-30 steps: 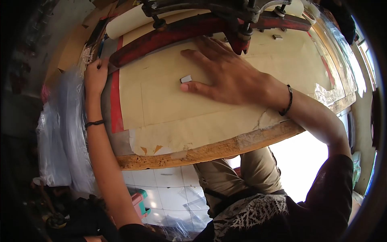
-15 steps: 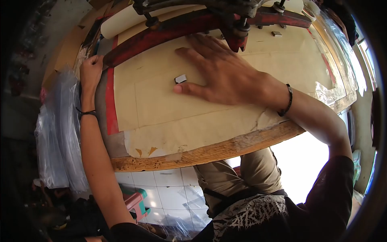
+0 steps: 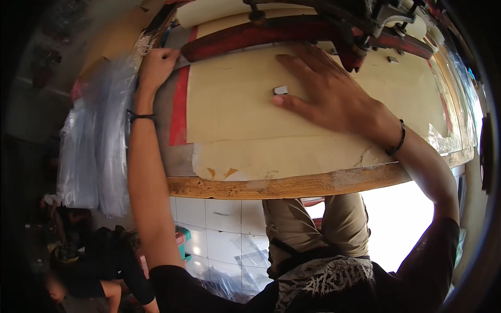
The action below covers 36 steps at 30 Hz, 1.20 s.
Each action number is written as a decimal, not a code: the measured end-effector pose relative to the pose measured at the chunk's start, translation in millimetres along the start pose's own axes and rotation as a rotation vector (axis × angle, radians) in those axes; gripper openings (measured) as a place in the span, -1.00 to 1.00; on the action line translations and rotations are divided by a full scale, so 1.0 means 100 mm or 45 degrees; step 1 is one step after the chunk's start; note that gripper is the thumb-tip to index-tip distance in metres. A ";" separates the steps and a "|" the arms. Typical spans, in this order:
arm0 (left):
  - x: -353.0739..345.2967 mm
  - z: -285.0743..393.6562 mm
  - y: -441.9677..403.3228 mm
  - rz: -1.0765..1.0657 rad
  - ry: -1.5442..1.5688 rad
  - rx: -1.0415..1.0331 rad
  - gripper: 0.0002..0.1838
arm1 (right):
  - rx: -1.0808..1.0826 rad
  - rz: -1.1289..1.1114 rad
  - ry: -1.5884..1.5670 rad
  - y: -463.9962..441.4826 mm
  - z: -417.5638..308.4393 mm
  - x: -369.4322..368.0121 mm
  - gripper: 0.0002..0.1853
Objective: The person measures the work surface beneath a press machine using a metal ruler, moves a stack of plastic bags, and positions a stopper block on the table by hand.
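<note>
My right hand [image 3: 339, 94] lies flat with spread fingers on a tan sheet [image 3: 235, 115], its fingertips close to a dark red curved bar [image 3: 271, 32]. Beside its thumb sits a small white-topped block [image 3: 281, 90]. At the left end of the bar, my left hand [image 3: 158, 67] is closed, its fingers curled by the board's left side; what it grips, if anything, is hidden. A red strip [image 3: 180, 104] runs along the sheet's left edge.
Clear plastic sheets [image 3: 107, 130] hang left of the board. Its wooden edge [image 3: 292, 185] crosses in front of my legs. Dark metal clamps [image 3: 365, 41] stand over the bar. Another person [image 3: 99, 261] is at the lower left, near a green and red stool [image 3: 182, 240].
The whole view has shifted, so the board, bar and both hands appear farther right. The person at the lower left shows more. My right hand keeps its place on the sheet beside the block.
</note>
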<state>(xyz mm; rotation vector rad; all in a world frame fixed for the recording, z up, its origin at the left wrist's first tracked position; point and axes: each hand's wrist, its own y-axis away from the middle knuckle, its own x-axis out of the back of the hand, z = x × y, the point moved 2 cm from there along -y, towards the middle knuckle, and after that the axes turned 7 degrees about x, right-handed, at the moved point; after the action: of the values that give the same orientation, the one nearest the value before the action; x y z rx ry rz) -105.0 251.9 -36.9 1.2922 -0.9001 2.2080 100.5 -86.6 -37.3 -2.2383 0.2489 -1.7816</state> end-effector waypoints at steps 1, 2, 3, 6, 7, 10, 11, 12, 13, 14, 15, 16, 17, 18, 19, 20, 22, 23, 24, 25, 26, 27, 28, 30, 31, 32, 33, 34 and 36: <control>0.01 0.00 0.00 -0.063 -0.052 0.044 -0.66 | -0.006 -0.003 -0.002 0.00 -0.01 0.01 -0.14; 0.02 0.00 0.00 -0.129 -0.103 0.086 -0.66 | -0.016 -0.004 -0.005 0.00 -0.01 0.02 -0.14; 0.00 -0.02 0.03 -0.060 -0.070 0.053 -0.66 | -0.019 0.024 0.017 0.00 -0.03 0.02 -0.16; 0.04 0.12 0.17 0.110 -0.047 0.127 -0.59 | 0.015 0.046 0.044 0.00 -0.03 0.03 -0.16; 0.04 0.12 0.22 0.144 -0.138 0.228 -0.58 | 0.023 0.077 0.082 0.01 -0.03 0.01 -0.17; -0.02 0.30 0.31 0.074 -0.323 0.674 -0.36 | 0.021 0.067 0.077 0.02 -0.04 0.04 -0.18; -0.10 0.39 0.32 0.095 -0.340 0.707 -0.33 | 0.019 0.062 0.075 0.01 -0.04 0.05 -0.18; -0.17 0.39 0.32 0.110 -0.358 0.741 -0.31 | 0.015 0.053 0.069 0.01 -0.04 0.05 -0.18; -0.22 0.34 0.31 0.182 -0.357 0.644 -0.34 | 0.011 0.038 0.059 0.01 -0.04 0.04 -0.18; -0.28 0.27 0.32 0.248 -0.358 0.550 -0.38 | 0.021 0.038 0.071 0.01 -0.04 0.04 -0.17; -0.29 0.24 0.32 0.311 -0.361 0.455 -0.42 | 0.030 0.037 0.081 0.01 -0.03 0.04 -0.17; -0.29 0.20 0.31 0.288 -0.432 0.277 -0.46 | 0.037 0.036 0.086 0.01 -0.03 0.02 -0.17; -0.26 0.16 0.27 0.267 -0.498 0.099 -0.49 | 0.046 0.056 0.086 0.02 -0.04 -0.01 -0.17; -0.27 0.19 0.25 0.250 -0.523 0.050 -0.52 | 0.055 0.076 0.093 0.02 -0.04 -0.03 -0.17; -0.28 0.22 0.23 0.235 -0.548 0.000 -0.55 | 0.060 0.095 0.106 0.03 -0.02 -0.03 -0.17; -0.29 0.25 0.20 0.219 -0.572 -0.049 -0.58 | 0.058 0.084 0.094 0.04 -0.01 -0.02 -0.18; -0.28 0.17 0.12 0.158 -0.584 -0.033 -0.58 | 0.054 0.063 0.067 0.03 0.00 0.00 -0.19; -0.28 0.15 0.12 0.134 -0.525 -0.004 -0.58 | 0.046 0.062 0.050 0.03 -0.01 0.02 -0.19; -0.26 0.16 0.13 0.115 -0.540 0.022 -0.56 | 0.040 0.064 0.029 0.03 -0.01 0.03 -0.19; -0.25 0.18 0.13 0.099 -0.557 0.047 -0.55 | 0.034 0.068 0.009 0.02 -0.01 0.03 -0.20; -0.24 0.20 0.14 0.080 -0.575 0.074 -0.54 | 0.034 0.085 0.007 0.02 -0.01 0.02 -0.20; -0.21 0.23 0.15 0.027 -0.646 0.109 -0.50 | 0.038 0.103 0.003 0.02 0.01 0.00 -0.21; -0.23 0.19 0.13 0.025 -0.622 0.146 -0.50 | 0.038 0.120 0.002 0.03 0.03 -0.02 -0.22; -0.22 0.10 0.09 0.031 -0.572 0.222 -0.49 | 0.025 0.144 0.017 0.03 0.03 -0.04 -0.23; -0.21 0.09 0.06 -0.034 -0.664 0.296 -0.45 | 0.020 0.157 0.028 0.02 0.03 -0.05 -0.23; -0.21 0.08 0.06 0.031 -0.608 0.319 -0.44 | 0.017 0.152 0.000 0.02 0.02 -0.05 -0.23; -0.24 0.00 0.06 0.096 -0.546 0.342 -0.42 | 0.012 0.144 -0.025 0.02 0.02 -0.04 -0.23; -0.24 -0.03 0.05 0.161 -0.480 0.364 -0.41 | 0.007 0.136 -0.045 0.02 0.03 -0.04 -0.24; -0.24 -0.06 0.03 0.146 -0.484 0.390 -0.39 | 0.028 0.149 -0.007 0.02 0.03 -0.06 -0.23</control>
<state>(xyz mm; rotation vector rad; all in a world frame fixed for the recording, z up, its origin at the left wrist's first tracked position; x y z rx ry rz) -99.2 253.7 -60.7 1.8944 -0.8017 2.2945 102.3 -86.8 -43.9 -2.1665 0.3504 -1.7093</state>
